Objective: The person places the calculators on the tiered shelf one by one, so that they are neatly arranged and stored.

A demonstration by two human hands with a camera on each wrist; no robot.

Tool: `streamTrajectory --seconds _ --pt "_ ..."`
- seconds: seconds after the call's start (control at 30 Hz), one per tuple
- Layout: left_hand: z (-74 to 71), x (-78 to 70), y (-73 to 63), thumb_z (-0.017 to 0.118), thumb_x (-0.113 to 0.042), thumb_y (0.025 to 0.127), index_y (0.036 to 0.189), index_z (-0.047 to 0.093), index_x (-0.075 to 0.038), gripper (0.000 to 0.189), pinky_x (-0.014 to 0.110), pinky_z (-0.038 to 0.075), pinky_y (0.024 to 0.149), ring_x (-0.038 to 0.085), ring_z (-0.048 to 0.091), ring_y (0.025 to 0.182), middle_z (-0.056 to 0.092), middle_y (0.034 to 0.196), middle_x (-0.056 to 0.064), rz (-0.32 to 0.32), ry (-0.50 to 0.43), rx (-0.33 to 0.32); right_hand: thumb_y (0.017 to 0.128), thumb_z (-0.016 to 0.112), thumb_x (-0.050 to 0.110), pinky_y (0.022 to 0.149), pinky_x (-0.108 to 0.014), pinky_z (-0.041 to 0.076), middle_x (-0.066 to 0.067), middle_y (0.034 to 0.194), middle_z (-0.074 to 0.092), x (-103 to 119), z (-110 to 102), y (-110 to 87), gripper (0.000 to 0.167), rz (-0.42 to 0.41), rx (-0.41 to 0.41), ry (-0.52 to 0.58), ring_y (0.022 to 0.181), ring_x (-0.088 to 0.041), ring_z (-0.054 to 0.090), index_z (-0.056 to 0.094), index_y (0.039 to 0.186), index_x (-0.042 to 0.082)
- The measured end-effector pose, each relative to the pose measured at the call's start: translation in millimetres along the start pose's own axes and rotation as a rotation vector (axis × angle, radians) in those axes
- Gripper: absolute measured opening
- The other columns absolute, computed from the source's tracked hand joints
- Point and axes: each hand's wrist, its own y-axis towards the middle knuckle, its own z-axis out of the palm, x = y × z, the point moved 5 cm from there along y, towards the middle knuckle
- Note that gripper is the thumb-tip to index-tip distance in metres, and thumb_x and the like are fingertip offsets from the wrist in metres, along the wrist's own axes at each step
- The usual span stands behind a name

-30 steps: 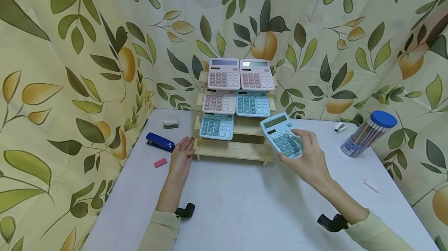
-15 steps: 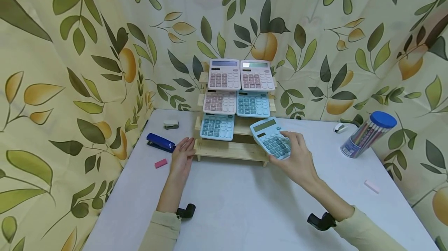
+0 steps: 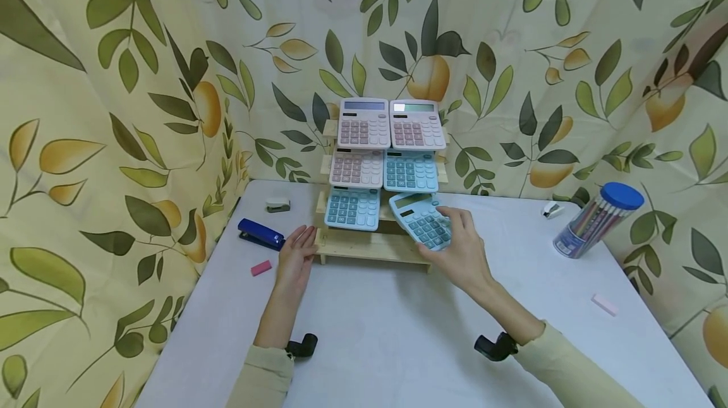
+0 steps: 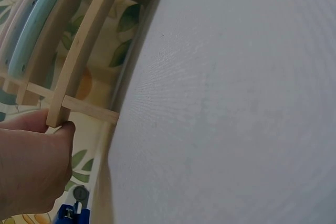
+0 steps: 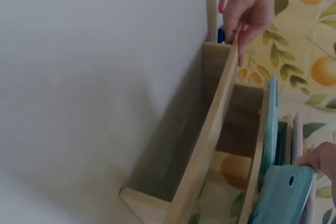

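A blue calculator (image 3: 423, 220), tilted, is gripped by its right side in my right hand (image 3: 463, 250), in front of the right half of the second-lowest shelf. My left hand (image 3: 295, 258) pinches the left end of the lowest shelf of a stepped wooden rack (image 3: 370, 245); the left wrist view shows thumb and finger at the board's end (image 4: 59, 114). To the left of the held calculator lies another blue calculator (image 3: 352, 209). A pink calculator (image 3: 356, 168) and a blue calculator (image 3: 411, 171) fill the shelf above. On top stand two pink calculators (image 3: 364, 124).
Left of the rack lie a blue stapler (image 3: 260, 234), a red eraser (image 3: 261, 268) and a small white-and-green item (image 3: 277, 205). On the right are a blue-lidded tub of pens (image 3: 597, 222), a pale pink eraser (image 3: 605, 304) and a small white item (image 3: 552, 209). A patterned curtain (image 3: 489, 79) hangs behind.
My right hand has brought the blue calculator leftward and slightly down, from beside the rack to over its right half. The left hand has stayed at the rack's end.
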Motion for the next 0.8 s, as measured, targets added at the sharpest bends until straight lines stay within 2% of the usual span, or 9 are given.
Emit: streamTrajectory --seconds 0.2,0.37,0.47,0.6,0.8 --pt "-0.3 -0.7 -0.6 0.045 0.021 0.096 0.163 0.027 -0.004 0.074 0.034 0.037 0.121 0.026 0.038 0.152 0.037 0.164 0.018 -0.004 0.01 -0.007 0.076 0.091 0.034 0.088 -0.056 0.055 -0.022 0.138 0.048 4 14 10.7 0.086 0.0 -0.035 -0.007 0.107 -0.044 0.061 0.05 0.146 0.006" --pt "-1.0 0.2 -0.7 0.045 0.02 0.097 0.164 0.026 -0.005 0.074 0.033 0.038 0.121 0.025 0.039 0.151 0.037 0.164 0.016 -0.01 0.015 -0.007 0.075 0.091 0.039 0.085 -0.057 0.051 -0.022 0.138 0.05 7 26 16.6 0.086 0.005 -0.086 -0.055 0.102 -0.045 0.059 0.051 0.145 0.005" --pt "-1.1 0.5 -1.0 0.045 0.019 0.098 0.164 0.026 -0.006 0.073 0.033 0.038 0.121 0.025 0.039 0.151 0.037 0.164 0.016 -0.013 0.006 -0.005 0.075 0.091 0.042 0.089 -0.06 0.049 -0.022 0.136 0.051 10 33 19.5 0.088 0.022 -0.115 -0.083 0.103 -0.044 0.059 0.051 0.145 0.006" --pt "-0.7 0.3 -1.6 0.045 0.018 0.098 0.163 0.027 -0.006 0.072 0.033 0.039 0.12 0.025 0.04 0.151 0.038 0.164 0.016 -0.012 -0.004 -0.011 0.074 0.091 0.05 0.093 -0.063 0.05 -0.023 0.137 0.048 13 41 24.6 0.099 0.062 -0.149 -0.11 0.104 -0.047 0.06 0.045 0.15 0.006" --pt "-0.9 0.2 -1.3 0.045 0.02 0.097 0.163 0.028 -0.005 0.073 0.034 0.038 0.121 0.026 0.04 0.151 0.038 0.163 0.017 -0.01 -0.003 -0.021 0.073 0.088 0.063 0.087 -0.063 0.052 -0.025 0.148 0.039 15 51 29.3 0.116 0.095 -0.167 -0.156 0.101 -0.052 0.062 0.035 0.155 0.003"
